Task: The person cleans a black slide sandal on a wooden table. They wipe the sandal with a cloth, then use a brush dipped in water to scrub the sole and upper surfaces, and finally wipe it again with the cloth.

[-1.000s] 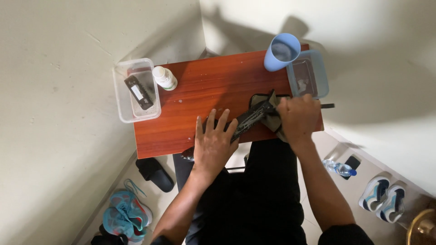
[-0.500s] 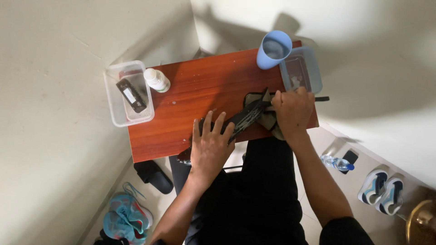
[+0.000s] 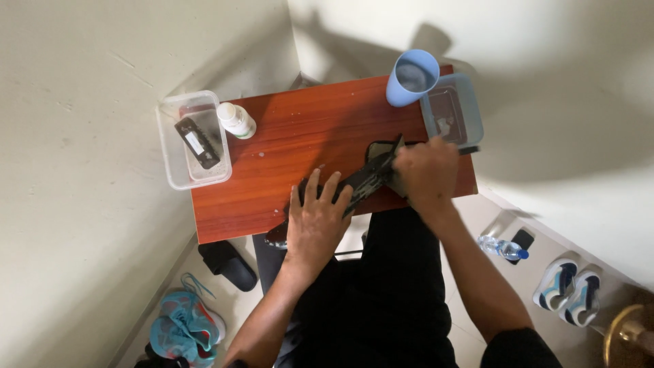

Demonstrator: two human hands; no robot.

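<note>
My left hand (image 3: 315,221) presses flat, fingers spread, on a long dark object (image 3: 354,182) near the front edge of the small red-brown table (image 3: 272,170). My right hand (image 3: 424,174) is closed around its far end. A slip could knock the blue cup (image 3: 412,76); free room lies mid-table.
</note>
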